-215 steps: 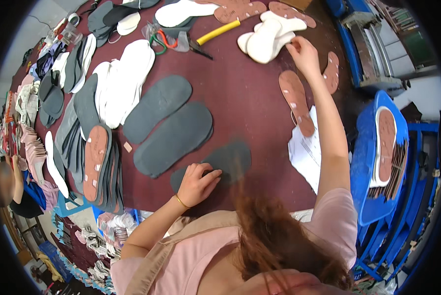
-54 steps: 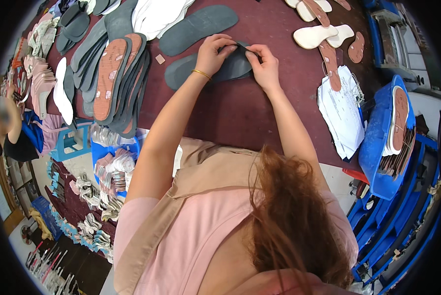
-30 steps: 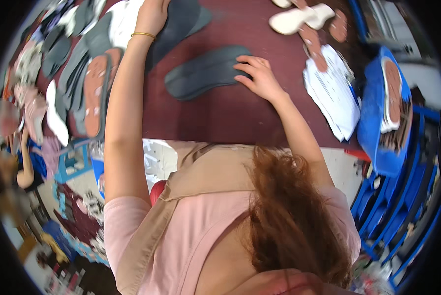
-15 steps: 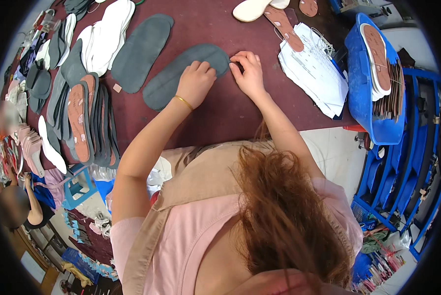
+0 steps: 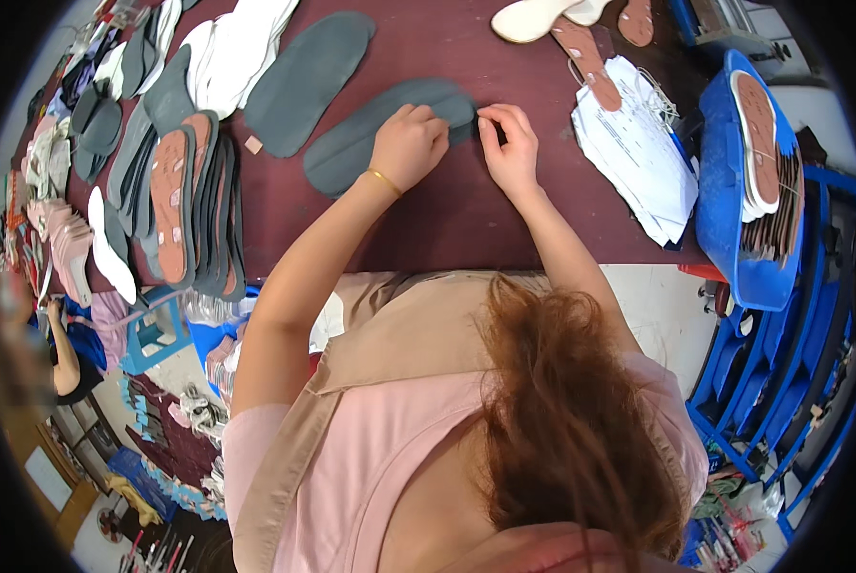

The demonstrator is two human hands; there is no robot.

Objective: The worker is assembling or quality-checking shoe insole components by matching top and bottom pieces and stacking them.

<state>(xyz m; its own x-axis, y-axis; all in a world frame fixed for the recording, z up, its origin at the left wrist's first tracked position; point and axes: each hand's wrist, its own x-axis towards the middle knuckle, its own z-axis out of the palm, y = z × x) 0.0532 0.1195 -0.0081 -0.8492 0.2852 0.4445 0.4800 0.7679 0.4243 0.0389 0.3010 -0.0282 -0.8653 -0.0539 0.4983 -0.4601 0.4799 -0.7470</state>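
Note:
A dark grey insole (image 5: 351,153) lies flat on the dark red table, its toe end toward the right. My left hand (image 5: 411,145) rests on its upper half with the fingers curled down against it; the fingertips are partly hidden. At the toe end, my right hand (image 5: 512,148) has thumb and forefinger brought together beside the insole's edge. Whether a thin piece is pinched there is too small to tell. A second dark grey insole (image 5: 308,81) lies just to the left, apart from both hands.
Leftward stand a row of brown and grey insoles (image 5: 172,205) and a white stack (image 5: 232,57). On the right are paper sheets (image 5: 628,143), and a blue bin (image 5: 719,181) holding insoles. Light soles (image 5: 523,21) lie at the far side. Blue racks (image 5: 781,353) stand beyond the table's right edge.
The whole view has shifted, so table things appear farther right and slightly higher. My right thumb and forefinger have come closer together; my left hand stays on the insole.

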